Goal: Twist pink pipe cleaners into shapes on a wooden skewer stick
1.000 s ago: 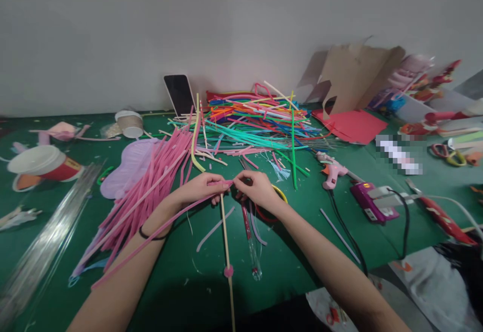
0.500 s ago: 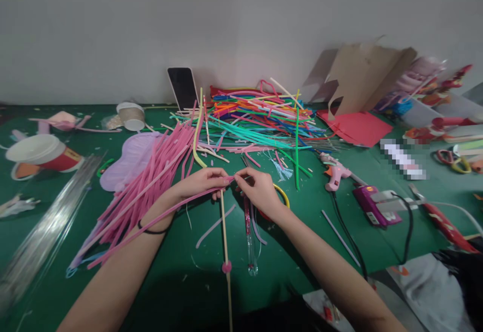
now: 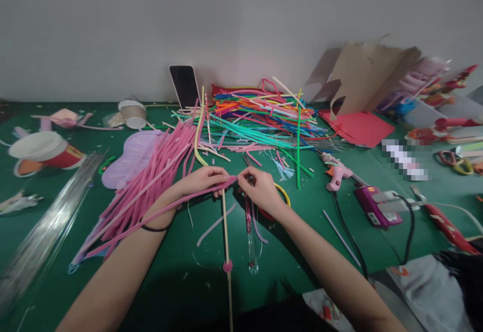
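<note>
My left hand (image 3: 206,181) is closed, with thumb and fingers pinching a pink pipe cleaner (image 3: 188,198). Its long tail lies back over my left forearm toward the lower left. My right hand (image 3: 260,187) pinches at the short pink end, fingertips almost meeting those of the left. Below my left fingers hangs a thin wooden stick (image 3: 225,221), pointing down toward me, with a small pink ball (image 3: 227,265) partway along it. Whether the stick is gripped or only touched is hidden by the fingers. Beside my left arm lies a bundle of pink pipe cleaners (image 3: 151,186).
Behind the hands is a heap of many-coloured pipe cleaners (image 3: 260,115) and a leaning phone (image 3: 184,86). Scissors (image 3: 284,193) lie under my right hand. To the right are a pink glue gun (image 3: 335,173) and a purple power strip (image 3: 372,206); to the left, a paper cup (image 3: 68,157).
My fingers have shifted slightly at the pink end, and the right fingertips sit a touch farther right. Otherwise the view has only moved a little.
</note>
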Demonstrator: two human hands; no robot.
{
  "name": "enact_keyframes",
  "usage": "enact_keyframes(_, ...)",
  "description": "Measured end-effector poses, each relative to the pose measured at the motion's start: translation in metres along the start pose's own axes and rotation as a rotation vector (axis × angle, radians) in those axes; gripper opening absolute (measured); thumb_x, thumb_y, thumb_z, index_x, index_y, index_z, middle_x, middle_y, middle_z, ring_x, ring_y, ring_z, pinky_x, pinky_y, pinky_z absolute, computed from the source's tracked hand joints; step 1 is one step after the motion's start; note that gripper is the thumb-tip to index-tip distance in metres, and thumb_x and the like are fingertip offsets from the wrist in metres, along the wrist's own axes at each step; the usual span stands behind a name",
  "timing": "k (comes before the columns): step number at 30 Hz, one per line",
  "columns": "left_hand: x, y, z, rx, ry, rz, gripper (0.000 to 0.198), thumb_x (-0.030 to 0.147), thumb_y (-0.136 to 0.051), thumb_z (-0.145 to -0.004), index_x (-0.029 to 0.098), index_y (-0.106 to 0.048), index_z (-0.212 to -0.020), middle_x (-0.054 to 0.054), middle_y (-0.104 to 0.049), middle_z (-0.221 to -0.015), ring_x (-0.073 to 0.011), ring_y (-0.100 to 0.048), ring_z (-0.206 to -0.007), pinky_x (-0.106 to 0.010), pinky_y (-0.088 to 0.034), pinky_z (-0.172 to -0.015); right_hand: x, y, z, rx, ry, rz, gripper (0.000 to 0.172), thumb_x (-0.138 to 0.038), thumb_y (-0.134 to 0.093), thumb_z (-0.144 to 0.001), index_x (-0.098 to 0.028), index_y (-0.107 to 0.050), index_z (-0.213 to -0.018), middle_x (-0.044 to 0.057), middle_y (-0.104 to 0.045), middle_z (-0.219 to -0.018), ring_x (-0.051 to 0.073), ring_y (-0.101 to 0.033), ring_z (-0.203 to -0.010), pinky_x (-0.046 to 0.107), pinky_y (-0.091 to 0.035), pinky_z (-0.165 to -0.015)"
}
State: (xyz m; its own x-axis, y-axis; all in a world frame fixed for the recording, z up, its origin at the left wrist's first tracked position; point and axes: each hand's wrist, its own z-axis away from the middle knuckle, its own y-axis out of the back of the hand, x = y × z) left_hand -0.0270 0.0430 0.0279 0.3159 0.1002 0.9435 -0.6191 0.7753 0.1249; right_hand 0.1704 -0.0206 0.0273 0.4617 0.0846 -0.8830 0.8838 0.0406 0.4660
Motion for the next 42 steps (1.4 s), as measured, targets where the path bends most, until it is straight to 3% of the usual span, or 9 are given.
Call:
enact_keyframes(9, 0.013, 0.001, 0.003, 0.014, 0.042, -0.014, 0.025, 0.040, -0.057, -0.083, 0.016, -0.062, -0.079, 0.001, -0.059, -0.065, -0.0098, -0.052, -0.049, -0.022, -0.043, -0.047, 0.000, -0.001, 0.000, -0.067, -0.003, -0.044, 0.014, -0.029, -0.052, -0.087, -0.020, -0.061, -0.080, 0.000, -0.067, -0.065, 0.013, -0.062, -0.058, 0.023, -0.045, -0.055)
enact_keyframes(28, 0.014, -0.003, 0.002, -0.003, 0.021, -0.143, 0.036, 0.051, -0.056, -0.084, 0.015, -0.061, -0.082, 0.001, -0.058, -0.066, -0.0100, -0.051, -0.051, -0.021, -0.038, -0.048, -0.002, 0.002, -0.001, -0.117, -0.074, -0.121, 0.019, -0.031, -0.051, -0.089, -0.019, -0.061, -0.079, 0.001, -0.068, -0.067, 0.014, -0.065, -0.057, 0.021, -0.047, -0.051)
enact_keyframes(32, 0.013, -0.004, 0.001, -0.022, 0.039, -0.149, 0.036, 0.051, -0.056, -0.085, 0.016, -0.060, -0.081, 0.000, -0.061, -0.067, -0.0098, -0.052, -0.050, -0.021, -0.038, -0.047, -0.005, 0.002, 0.000, -0.089, 0.017, 0.035, 0.018, -0.027, -0.051, -0.089, -0.018, -0.065, -0.081, 0.001, -0.069, -0.068, 0.013, -0.063, -0.059, 0.022, -0.045, -0.056)
enact_keyframes(37, 0.013, -0.004, 0.001, -0.012, 0.055, -0.134, 0.035, 0.050, -0.056, -0.084, 0.016, -0.060, -0.083, 0.000, -0.063, -0.068, -0.0099, -0.053, -0.049, -0.021, -0.040, -0.046, -0.002, 0.001, 0.003, -0.038, 0.229, 0.387, 0.014, -0.022, -0.053, -0.088, -0.017, -0.065, -0.093, 0.004, -0.071, -0.087, 0.016, -0.064, -0.078, 0.025, -0.043, -0.069)
enact_keyframes(42, 0.011, -0.004, 0.000, -0.013, 0.060, -0.123, 0.035, 0.051, -0.057, -0.084, 0.015, -0.060, -0.082, 0.000, -0.064, -0.068, -0.0089, -0.052, -0.048, -0.020, -0.040, -0.045, -0.001, -0.003, 0.007, -0.031, 0.321, 0.784, 0.022, -0.023, -0.042, -0.095, -0.017, -0.063, -0.098, 0.008, -0.068, -0.093, 0.018, -0.062, -0.075, 0.027, -0.036, -0.060)
